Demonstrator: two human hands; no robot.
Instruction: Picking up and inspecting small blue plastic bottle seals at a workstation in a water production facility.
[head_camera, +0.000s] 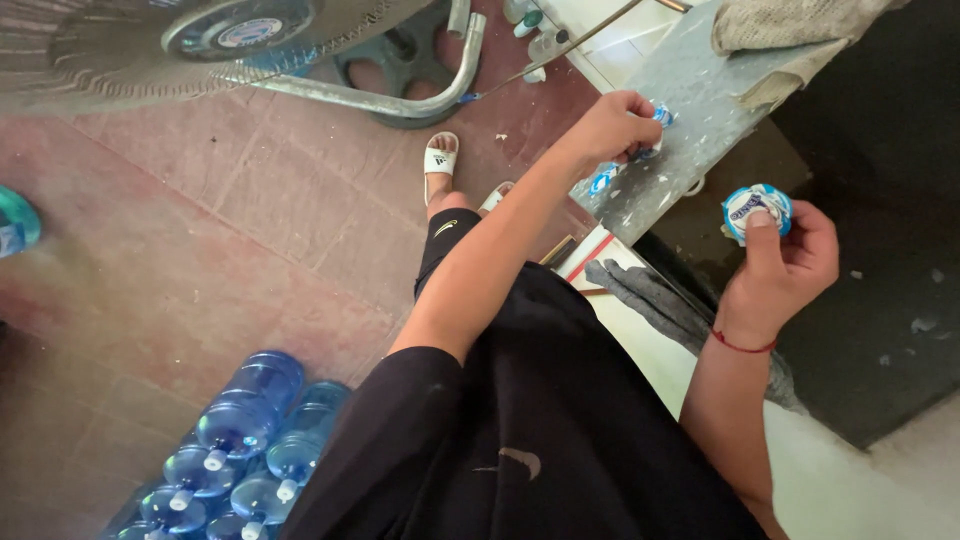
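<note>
At the right of the head view, a round blue-and-white cap (757, 209) is held in the right hand (782, 268). The thumb is pressed across the cap face and the fingers are curled behind it, so the hand is closed around the cap. A red string (743, 345) is worn on the right wrist. The cap is held in the air, apart from the grey bench (700, 95) to its left.

The left hand (612, 127) is extended forward to the bench edge. Its fingers are bunched narrowly around a small blue-and-white piece (661, 117), which is touching the bench surface. A second blue-and-white piece (602, 180) is seen just below that hand, at the bench edge. The bench surface is flecked with white specks.

A folded cloth (780, 30) is laid on the far end of the bench. A dark grey rag (655, 295) is draped below the bench, between the two forearms.

On the red tiled floor (230, 230), blue water jugs (250, 440) are stacked on their sides at lower left. A fan (200, 40) with a metal stand is placed at the top left. A white sandal (440, 160) is worn on the forward foot.
</note>
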